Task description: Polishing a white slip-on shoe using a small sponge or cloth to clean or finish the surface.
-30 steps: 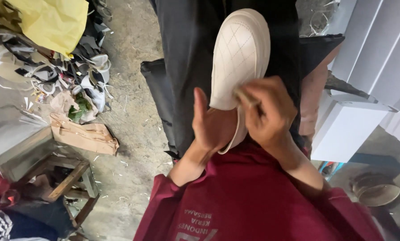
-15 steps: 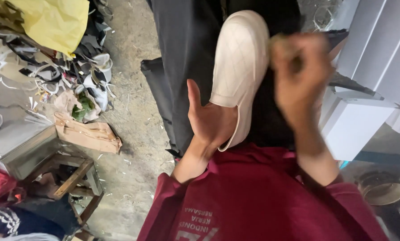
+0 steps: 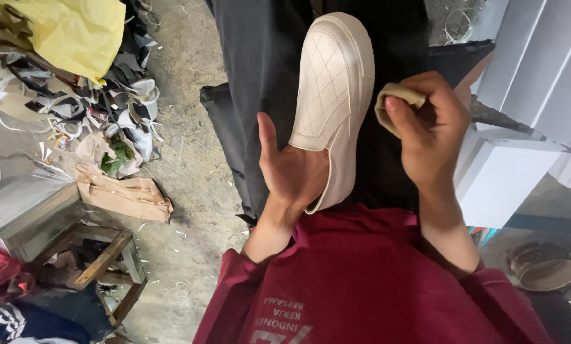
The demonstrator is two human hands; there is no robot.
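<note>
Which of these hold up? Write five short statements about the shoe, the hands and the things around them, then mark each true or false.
1. The left hand is tucked into the opening of the cream shoe. True.
2. The right hand holds a brush. False: it pinches a small beige cloth.
3. The cloth is pressed flat on the toe of the shoe. False: it sits beside the shoe's side.
4. A white box stands near the right hand. True.
5. A yellow sheet lies over a pile of scraps. True.
</note>
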